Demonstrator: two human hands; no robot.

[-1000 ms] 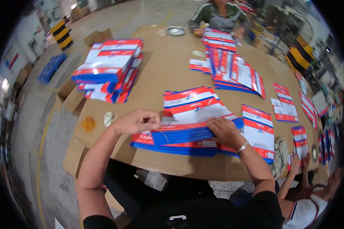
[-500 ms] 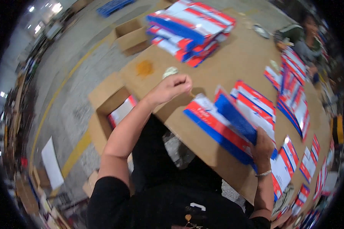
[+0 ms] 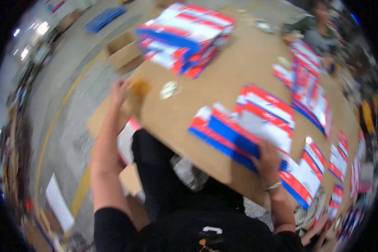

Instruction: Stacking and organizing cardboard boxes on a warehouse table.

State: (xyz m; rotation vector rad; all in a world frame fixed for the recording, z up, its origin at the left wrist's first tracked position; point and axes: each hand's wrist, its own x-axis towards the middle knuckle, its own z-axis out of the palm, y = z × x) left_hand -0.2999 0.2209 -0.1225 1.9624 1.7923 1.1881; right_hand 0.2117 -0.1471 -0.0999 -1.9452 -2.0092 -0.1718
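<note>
My left hand [image 3: 120,91] is at the table's left edge, beside a blurred orange heap [image 3: 140,87] of what look like thin bands. Its fingers are curled together, and whatever they hold is too smeared to make out. My right hand [image 3: 268,161] grips the near right end of some flat red, white and blue packets [image 3: 235,138]. Those packets are fanned a little, one blue face overlapping another. Just behind them lies a stack of similar packets [image 3: 269,110], touching or nearly touching.
A tall pile of packets [image 3: 185,35] stands at the far left of the brown table [image 3: 172,130]. Near it lies a pale, round tangle [image 3: 169,90]. Cardboard boxes [image 3: 125,52] stand off the left edge. More packets [image 3: 308,88] lie toward a person [image 3: 319,35] across the table.
My left hand has moved away from the packets, leftward to the orange heap. My right hand keeps its grip, with the packets lying flatter. The whole view has shifted slightly.
</note>
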